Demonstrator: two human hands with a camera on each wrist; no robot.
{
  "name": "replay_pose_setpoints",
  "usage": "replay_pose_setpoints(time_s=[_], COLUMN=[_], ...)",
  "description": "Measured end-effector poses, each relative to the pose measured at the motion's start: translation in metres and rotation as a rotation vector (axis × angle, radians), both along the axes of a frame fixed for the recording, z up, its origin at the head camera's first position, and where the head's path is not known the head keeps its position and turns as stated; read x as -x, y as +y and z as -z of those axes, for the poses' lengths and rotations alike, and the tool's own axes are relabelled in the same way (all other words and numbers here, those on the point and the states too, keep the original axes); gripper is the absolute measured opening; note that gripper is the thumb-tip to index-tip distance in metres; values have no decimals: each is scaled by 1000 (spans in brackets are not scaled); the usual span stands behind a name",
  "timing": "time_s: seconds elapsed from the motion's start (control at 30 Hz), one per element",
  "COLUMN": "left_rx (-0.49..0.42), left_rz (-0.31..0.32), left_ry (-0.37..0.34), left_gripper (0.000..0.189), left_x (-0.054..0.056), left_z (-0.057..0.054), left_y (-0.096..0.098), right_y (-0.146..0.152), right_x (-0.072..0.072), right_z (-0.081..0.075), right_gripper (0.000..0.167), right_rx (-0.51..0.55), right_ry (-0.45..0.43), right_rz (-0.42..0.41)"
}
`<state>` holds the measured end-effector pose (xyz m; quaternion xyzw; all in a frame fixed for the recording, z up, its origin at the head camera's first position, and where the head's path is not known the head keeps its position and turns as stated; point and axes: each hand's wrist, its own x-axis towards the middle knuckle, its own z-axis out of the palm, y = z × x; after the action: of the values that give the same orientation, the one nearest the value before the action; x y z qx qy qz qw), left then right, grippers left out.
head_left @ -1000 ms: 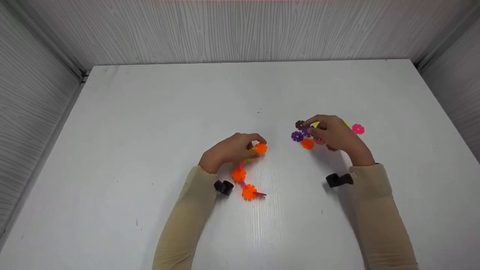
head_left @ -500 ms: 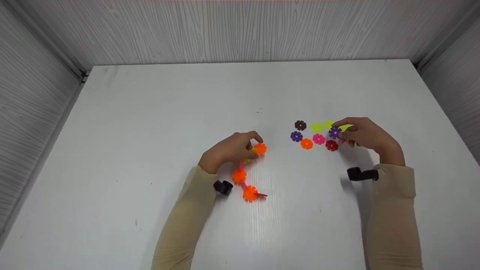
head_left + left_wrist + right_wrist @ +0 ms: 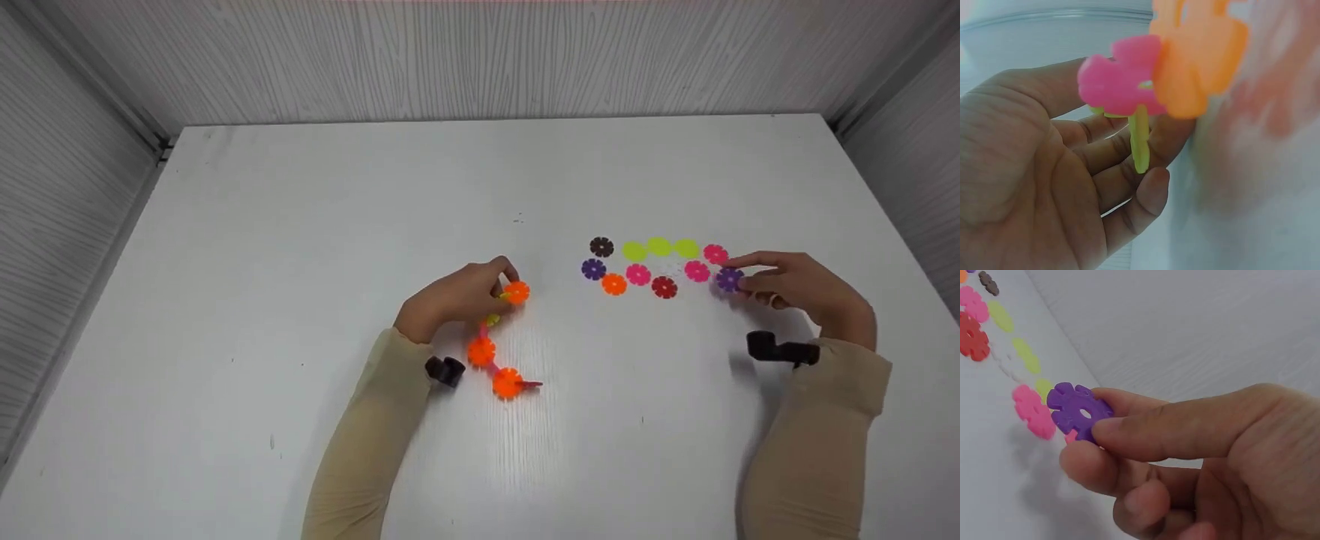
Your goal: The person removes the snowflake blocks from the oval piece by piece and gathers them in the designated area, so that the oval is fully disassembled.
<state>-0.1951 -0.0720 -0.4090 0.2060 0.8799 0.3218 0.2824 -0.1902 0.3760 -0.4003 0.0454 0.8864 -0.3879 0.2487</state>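
My left hand holds one end of a chain of slotted flower-shaped discs. Orange, pink and yellow discs are joined on edge in it, and a red one sticks out at the near end. In the left wrist view a pink disc and an orange disc stand before the curled fingers, with a yellow disc slotted below; the fingers partly hide the grip. Off to the right, my right hand pinches a loose purple disc between thumb and fingers, raised over the table.
Left of the right hand, loose discs lie in two rough rows: brown, several yellow, pink, purple, orange, red and a pale white one. A grained panel stands behind the white table.
My right hand has lifted the purple disc from the group and carried it rightward past the rows, uncovering the loose discs. My left hand stays nearly still with the chain.
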Motion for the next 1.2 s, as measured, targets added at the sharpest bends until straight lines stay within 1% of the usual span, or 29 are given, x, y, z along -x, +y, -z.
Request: replay_pose_setpoints(time_s=[0.13,0.27,0.4,0.5,0.73,0.83,0.97,1.07,1.2], left_rx=[3,11,12,14,17,15,3,-1,1], left_rz=[9,17,15,12,20,22,16,11,14], left_ry=[6,17,12,7,10,14,8,7,11], left_gripper=[42,44,42,41,40,40,39,39,40], left_x=[0,0,1,0,0,0,0,0,0], left_z=[-1,-1,-1,-1,1,2,2,2,2], left_y=[0,-1,0,0,1,1,0,0,1], right_y=[16,21,20,18,16,16,16,14,5], right_x=[-8,-13,-13,-12,-8,-8,-7,-6,-2], right_z=[7,9,8,8,12,14,14,11,3], right_gripper=[41,42,39,39,46,46,51,57,62], right_rx=[13,37,42,35,37,40,42,13,-73], right_ry=[-34,-48,-43,-50,-68,-59,-42,-25,52], right_rz=[77,112,114,97,62,73,91,81,79])
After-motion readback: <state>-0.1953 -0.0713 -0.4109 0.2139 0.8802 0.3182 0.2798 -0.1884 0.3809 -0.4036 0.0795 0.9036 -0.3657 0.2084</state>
